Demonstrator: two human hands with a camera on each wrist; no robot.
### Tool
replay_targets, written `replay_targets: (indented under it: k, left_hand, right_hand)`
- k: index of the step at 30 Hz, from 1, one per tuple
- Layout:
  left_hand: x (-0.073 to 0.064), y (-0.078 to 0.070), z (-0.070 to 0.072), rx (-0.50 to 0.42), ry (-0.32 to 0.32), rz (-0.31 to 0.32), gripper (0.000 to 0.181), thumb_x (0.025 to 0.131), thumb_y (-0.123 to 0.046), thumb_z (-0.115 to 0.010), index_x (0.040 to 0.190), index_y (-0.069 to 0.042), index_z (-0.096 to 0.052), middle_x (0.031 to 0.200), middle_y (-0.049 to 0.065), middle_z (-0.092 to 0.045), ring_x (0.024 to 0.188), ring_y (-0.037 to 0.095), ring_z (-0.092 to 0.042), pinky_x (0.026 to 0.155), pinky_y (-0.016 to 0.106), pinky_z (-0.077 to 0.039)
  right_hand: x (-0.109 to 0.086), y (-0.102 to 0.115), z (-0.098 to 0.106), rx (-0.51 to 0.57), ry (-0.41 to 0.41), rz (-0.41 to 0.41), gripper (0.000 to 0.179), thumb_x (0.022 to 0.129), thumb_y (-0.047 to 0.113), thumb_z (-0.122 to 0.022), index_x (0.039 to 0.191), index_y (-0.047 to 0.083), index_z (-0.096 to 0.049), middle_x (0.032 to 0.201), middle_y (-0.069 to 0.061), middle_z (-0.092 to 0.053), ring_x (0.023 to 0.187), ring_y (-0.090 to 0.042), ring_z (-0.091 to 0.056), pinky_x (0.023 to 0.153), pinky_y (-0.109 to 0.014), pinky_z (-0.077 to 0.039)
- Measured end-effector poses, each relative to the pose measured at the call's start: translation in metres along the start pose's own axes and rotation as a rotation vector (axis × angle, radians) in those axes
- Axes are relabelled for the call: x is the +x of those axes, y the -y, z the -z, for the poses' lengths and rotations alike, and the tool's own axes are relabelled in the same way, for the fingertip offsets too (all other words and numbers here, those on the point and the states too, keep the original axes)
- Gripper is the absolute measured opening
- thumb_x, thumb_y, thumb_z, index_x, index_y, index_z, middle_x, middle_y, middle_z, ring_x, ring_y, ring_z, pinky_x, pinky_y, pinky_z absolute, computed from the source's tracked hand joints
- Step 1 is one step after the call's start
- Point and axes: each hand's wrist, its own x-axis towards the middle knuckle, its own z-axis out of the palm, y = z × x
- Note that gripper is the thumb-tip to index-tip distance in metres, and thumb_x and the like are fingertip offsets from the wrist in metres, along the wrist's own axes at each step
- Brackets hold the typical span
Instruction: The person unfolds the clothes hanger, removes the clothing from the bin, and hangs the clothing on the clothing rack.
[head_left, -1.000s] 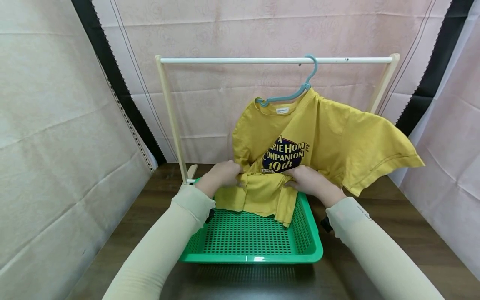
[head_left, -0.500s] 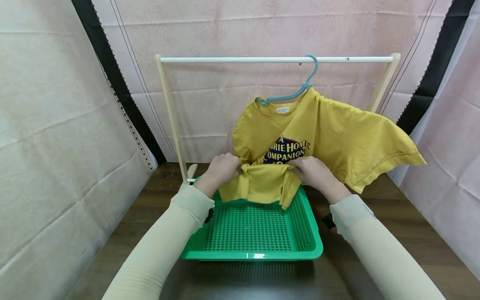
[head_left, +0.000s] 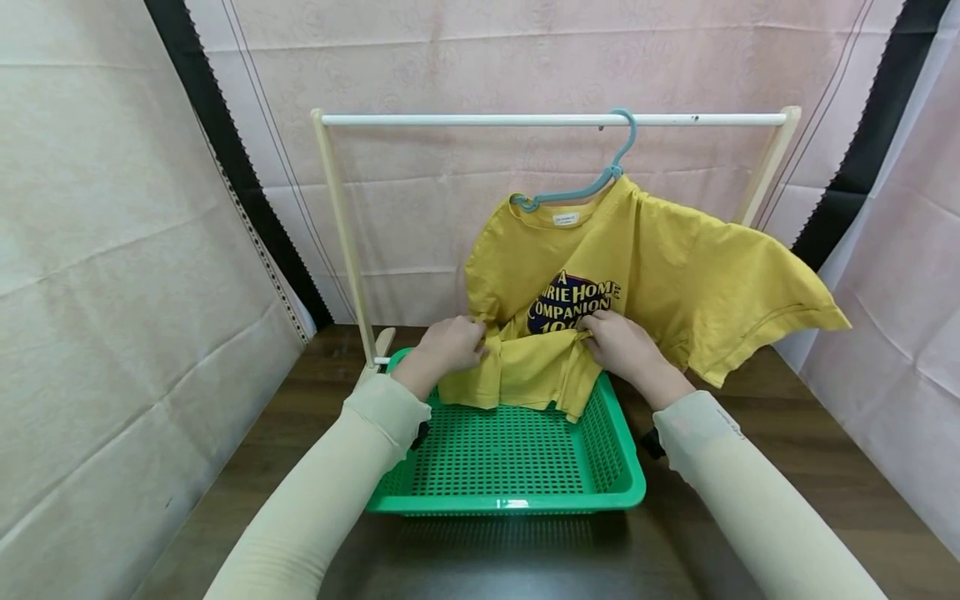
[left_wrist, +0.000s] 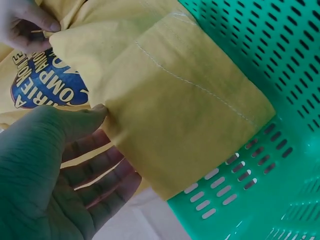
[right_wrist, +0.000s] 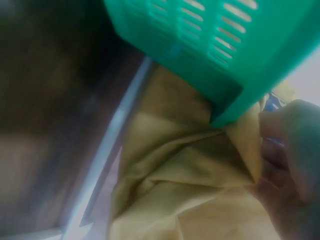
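A yellow T-shirt with a dark printed emblem hangs on a blue hanger, whose hook goes over the rack's bar. Its lower part is drawn forward and drapes over the far end of a green plastic basket. My left hand pinches the cloth at the left of this fold. In the left wrist view, that thumb presses the fold's edge against the fingers. My right hand pinches the fold's other end. The right wrist view is blurred, with shirt cloth running below the basket's rim.
A rack with a white bar and cream posts stands on the dark wooden table, behind the basket. Pale cloth walls with black strips close in the back and both sides.
Both hands rose with the fold, lifting its hem higher over the basket, then sank slightly. The basket's near rim has shifted a little away from me. Shirt top and hanger look almost unmoved.
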Motion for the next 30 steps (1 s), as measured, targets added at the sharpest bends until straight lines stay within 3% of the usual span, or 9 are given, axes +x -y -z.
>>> replay_targets:
  k: [5,8,11,13,16,19,22,26,30]
  left_hand:
    - [-0.0004,-0.0014,-0.0013,0.034,-0.031,-0.039,0.018,0.103,-0.028,-0.056,0.114,-0.015,-0.062,0.107,0.004,-0.061,0.081,0.019,-0.059,0.065,0.033,-0.051]
    - [-0.0001,-0.0035,-0.0010,0.052,-0.056,-0.060,0.021,0.103,-0.022,-0.057,0.120,-0.011,-0.062,0.111,0.007,-0.061,0.084,0.021,-0.061,0.068,0.034,-0.053]
    - [0.0006,-0.0053,-0.0018,0.079,-0.082,-0.069,0.019,0.102,-0.022,-0.059,0.116,-0.010,-0.065,0.106,0.007,-0.063,0.083,0.021,-0.062,0.067,0.034,-0.054]
    - [0.0015,-0.0061,-0.0026,0.085,-0.095,-0.067,0.012,0.101,-0.022,-0.061,0.105,-0.012,-0.068,0.098,0.005,-0.064,0.078,0.020,-0.061,0.064,0.033,-0.053]
    - [0.0019,-0.0070,-0.0025,0.073,-0.105,-0.075,0.016,0.099,-0.021,-0.065,0.084,-0.015,-0.067,0.083,0.002,-0.062,0.069,0.016,-0.057,0.060,0.031,-0.050]
    - [0.0017,-0.0079,-0.0012,0.050,-0.081,-0.083,0.022,0.097,-0.029,-0.069,0.079,-0.017,-0.067,0.082,0.000,-0.063,0.067,0.014,-0.057,0.061,0.031,-0.050]
    - [0.0020,-0.0083,-0.0021,0.062,-0.025,-0.085,0.027,0.093,-0.040,-0.074,0.102,-0.015,-0.073,0.105,0.004,-0.066,0.084,0.017,-0.063,0.072,0.033,-0.054]
    - [0.0037,-0.0088,-0.0046,0.102,0.050,-0.083,0.064,0.089,-0.040,-0.078,0.142,-0.010,-0.055,0.142,0.013,-0.051,0.117,0.027,-0.059,0.090,0.040,-0.054]
    - [0.0050,-0.0071,-0.0083,0.136,0.056,-0.090,0.063,0.092,-0.032,-0.076,0.145,-0.011,-0.051,0.149,0.014,-0.046,0.127,0.029,-0.054,0.095,0.041,-0.052]
  right_hand:
    - [-0.0010,0.0011,-0.0032,-0.018,-0.098,0.057,0.013,0.086,-0.005,-0.072,0.097,0.000,-0.066,0.093,-0.015,-0.059,0.088,-0.034,-0.057,0.075,-0.042,-0.052]
    - [-0.0009,0.0021,-0.0053,-0.025,-0.104,0.065,0.007,0.088,-0.005,-0.069,0.089,0.002,-0.068,0.085,-0.012,-0.059,0.080,-0.031,-0.057,0.071,-0.040,-0.051]
    - [-0.0021,0.0026,-0.0068,-0.005,-0.049,0.038,0.005,0.091,0.000,-0.068,0.093,0.002,-0.073,0.086,-0.010,-0.063,0.081,-0.029,-0.061,0.072,-0.041,-0.054]
    - [-0.0038,0.0025,-0.0081,0.014,-0.007,0.031,0.008,0.093,0.005,-0.068,0.098,0.002,-0.074,0.090,-0.009,-0.065,0.082,-0.028,-0.063,0.072,-0.042,-0.055]
    - [-0.0069,0.0019,-0.0087,0.045,0.069,0.020,0.020,0.097,0.018,-0.067,0.106,0.001,-0.073,0.095,-0.010,-0.066,0.083,-0.026,-0.065,0.072,-0.044,-0.055]
    - [-0.0084,0.0015,-0.0068,0.063,0.139,0.002,0.036,0.096,0.031,-0.070,0.115,0.000,-0.070,0.104,-0.014,-0.067,0.089,-0.027,-0.066,0.077,-0.045,-0.056]
    - [-0.0077,0.0024,-0.0042,0.074,0.215,-0.031,0.054,0.091,0.038,-0.076,0.126,-0.001,-0.065,0.116,-0.018,-0.065,0.099,-0.032,-0.066,0.084,-0.048,-0.055]
    - [-0.0066,0.0056,-0.0052,0.075,0.262,-0.058,0.060,0.089,0.033,-0.080,0.132,-0.004,-0.061,0.120,-0.022,-0.064,0.104,-0.037,-0.065,0.086,-0.050,-0.054]
    - [-0.0059,0.0093,-0.0092,0.080,0.229,-0.057,0.044,0.090,0.022,-0.078,0.124,-0.003,-0.065,0.106,-0.019,-0.069,0.095,-0.036,-0.067,0.080,-0.049,-0.056]
